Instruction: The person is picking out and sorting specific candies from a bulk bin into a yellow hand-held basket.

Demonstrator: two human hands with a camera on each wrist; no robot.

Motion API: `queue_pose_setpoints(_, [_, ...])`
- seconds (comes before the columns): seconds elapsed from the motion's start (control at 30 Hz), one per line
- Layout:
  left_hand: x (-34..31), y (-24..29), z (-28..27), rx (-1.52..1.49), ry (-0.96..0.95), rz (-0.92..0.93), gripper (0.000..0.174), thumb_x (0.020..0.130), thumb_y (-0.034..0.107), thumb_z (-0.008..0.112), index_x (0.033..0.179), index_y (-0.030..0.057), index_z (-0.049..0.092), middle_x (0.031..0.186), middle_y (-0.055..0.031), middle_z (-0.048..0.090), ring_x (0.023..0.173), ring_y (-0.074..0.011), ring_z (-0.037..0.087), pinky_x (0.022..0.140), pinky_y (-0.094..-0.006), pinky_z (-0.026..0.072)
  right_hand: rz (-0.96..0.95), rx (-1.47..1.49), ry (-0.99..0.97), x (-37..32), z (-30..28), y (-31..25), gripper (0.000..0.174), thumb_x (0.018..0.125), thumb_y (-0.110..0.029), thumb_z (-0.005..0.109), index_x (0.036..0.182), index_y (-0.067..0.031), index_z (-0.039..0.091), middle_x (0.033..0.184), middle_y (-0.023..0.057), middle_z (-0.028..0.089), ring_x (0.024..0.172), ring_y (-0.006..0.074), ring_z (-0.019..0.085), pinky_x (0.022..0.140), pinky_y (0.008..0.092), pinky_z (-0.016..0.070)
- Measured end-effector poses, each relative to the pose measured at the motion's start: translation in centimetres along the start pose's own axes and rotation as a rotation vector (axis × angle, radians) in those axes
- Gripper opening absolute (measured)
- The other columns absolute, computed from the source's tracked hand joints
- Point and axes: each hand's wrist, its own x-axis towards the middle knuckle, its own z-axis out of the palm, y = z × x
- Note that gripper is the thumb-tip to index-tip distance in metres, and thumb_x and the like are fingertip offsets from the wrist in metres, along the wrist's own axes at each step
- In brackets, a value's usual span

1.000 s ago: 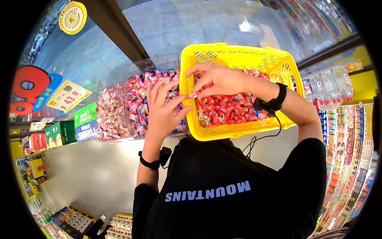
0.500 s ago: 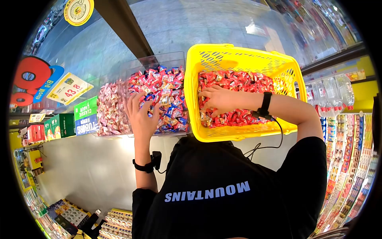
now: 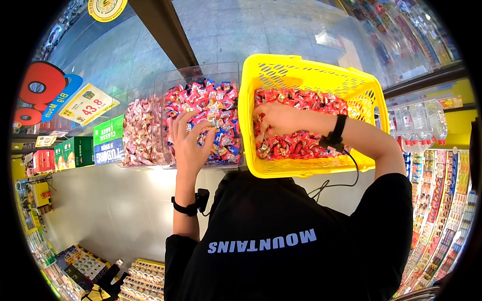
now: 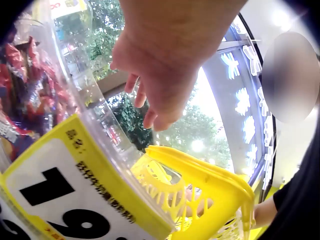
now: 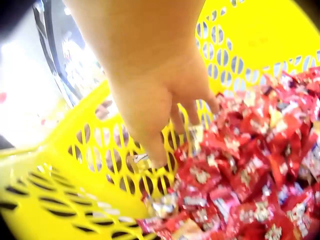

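My left hand (image 3: pixel 192 142) is over a clear bin (image 3: pixel 197 71) of mixed red, blue and pink wrapped candies (image 3: pixel 201 103). A small silvery wrapped candy (image 3: pixel 214 122) shows at its thumb and index fingertips, pinched there; the left wrist view hides it behind the hand (image 4: pixel 160 65). Inside the yellow basket (image 3: pixel 321 65), my right hand (image 3: pixel 275 120) reaches down at the left end, its fingers pointing into red wrapped candies (image 5: pixel 250 170). Near its thumb a gold-wrapped candy (image 5: pixel 140 162) shows against the basket wall, and a pale-wrapped one (image 5: pixel 195 137) lies below its fingers.
Left of the mixed bin stands another bin of pink-wrapped candies (image 3: pixel 140 133), then a green and blue beer box (image 3: pixel 108 139). A price sign (image 3: pixel 89 104) hangs beyond. Bottled water (image 3: pixel 416 123) stands right of the basket. A cable (image 3: pixel 346 180) trails from the right wrist.
The hands were together at a small candy over the basket's left rim. They parted: the right went down into the basket, the left moved back over the mixed bin and now pinches a candy.
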Motion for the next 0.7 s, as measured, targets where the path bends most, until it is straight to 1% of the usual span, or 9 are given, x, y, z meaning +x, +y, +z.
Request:
queue_pose_setpoints(0.03, [0.3,0.4,-0.1,-0.046,0.001,0.01,0.021,0.083,0.018,0.086,0.103,0.0124,0.079,0.138,-0.0104,0.065,0.138,-0.0367,0.054,0.121,-0.0585,0.0335,0.009,0.066,0.006,0.0,-1.4,-0.2,0.02,0.086,-0.031,0.081,0.1,-0.0188,0.085,0.144,0.0159,0.06,0.13,0.0353,0.06,0.108,0.0477,0.0476])
queue_pose_setpoints(0.13, [2.1,3.0,-1.3,-0.129,-0.043,0.085,0.029,0.081,0.017,0.087,0.109,0.0121,0.08,0.14,-0.0107,0.063,0.14,-0.0372,0.052,0.124,-0.0599,0.0293,-0.082,-0.06,0.155,-0.7,-5.1,-1.1,0.018,0.088,-0.026,0.08,0.103,-0.0149,0.085,0.146,0.0167,0.06,0.123,0.0382,0.063,0.104,0.0457,0.0516])
queue_pose_setpoints(0.17, [2.6,3.6,-1.4,-0.148,-0.07,0.113,0.035,0.078,0.019,0.089,0.112,0.0143,0.081,0.142,-0.0097,0.062,0.142,-0.0372,0.051,0.126,-0.0615,0.026,-0.066,-0.026,0.18,-1.1,-6.2,-2.1,0.017,0.087,-0.022,0.081,0.101,-0.0133,0.084,0.146,0.0167,0.06,0.126,0.0374,0.062,0.106,0.0458,0.0508])
queue_pose_setpoints(0.27, [3.6,5.0,-0.8,-0.15,-0.086,0.21,0.033,0.077,0.029,0.092,0.106,0.0179,0.082,0.143,-0.0062,0.06,0.141,-0.0354,0.05,0.125,-0.0639,0.0247,-0.07,0.057,0.275,-1.6,-8.0,-5.2,0.014,0.085,-0.014,0.083,0.099,-0.0097,0.082,0.146,0.0167,0.06,0.133,0.036,0.06,0.111,0.046,0.0489])
queue_pose_setpoints(0.37, [4.2,5.6,-0.1,-0.142,-0.046,0.266,0.026,0.075,0.023,0.093,0.098,0.0178,0.083,0.136,-0.0049,0.065,0.139,-0.035,0.052,0.125,-0.0639,0.0251,-0.149,0.034,0.39,-1.7,-7.7,-6.3,0.016,0.085,-0.013,0.083,0.1,-0.0083,0.081,0.147,0.0168,0.059,0.133,0.0357,0.06,0.112,0.0456,0.0481])
queue_pose_setpoints(0.47, [4.1,5.5,-0.5,-0.105,0.005,0.246,0.023,0.074,0.017,0.092,0.094,0.0176,0.082,0.132,-0.0029,0.068,0.137,-0.0339,0.054,0.124,-0.0638,0.0275,-0.052,0.069,0.354,-1.4,-6.8,-6.0,0.021,0.084,-0.018,0.085,0.104,-0.0093,0.081,0.146,0.0198,0.059,0.134,0.0377,0.058,0.113,0.0464,0.047])
queue_pose_setpoints(0.57, [3.2,3.5,-0.9,-0.039,0.081,0.178,0.017,0.077,0.014,0.09,0.091,0.0171,0.081,0.132,-0.0029,0.067,0.137,-0.0339,0.055,0.123,-0.0638,0.0296,0.002,-0.03,0.174,-1.5,-4.0,-4.0,0.03,0.082,-0.024,0.087,0.108,-0.0114,0.081,0.149,0.0223,0.054,0.141,0.0407,0.051,0.117,0.0501,0.0426])
queue_pose_setpoints(0.67, [1.4,1.5,-1.7,0.038,0.085,0.086,0.017,0.077,0.014,0.089,0.092,0.0164,0.081,0.132,-0.0035,0.067,0.137,-0.035,0.055,0.122,-0.0621,0.0313,-0.054,-0.055,-0.085,-1.6,-0.4,-2.4,0.035,0.079,-0.029,0.089,0.111,-0.0154,0.083,0.155,0.0229,0.047,0.148,0.0428,0.041,0.121,0.0546,0.0369])
queue_pose_setpoints(0.7, [0.7,0.8,-1.7,0.051,0.078,0.064,0.015,0.079,0.014,0.088,0.091,0.0152,0.08,0.134,-0.0049,0.065,0.138,-0.0361,0.054,0.122,-0.0594,0.0326,0.007,-0.059,-0.18,-1.5,-0.1,-3.0,0.036,0.077,-0.029,0.089,0.111,-0.0192,0.084,0.157,0.0208,0.044,0.152,0.0411,0.036,0.125,0.061,0.0282])
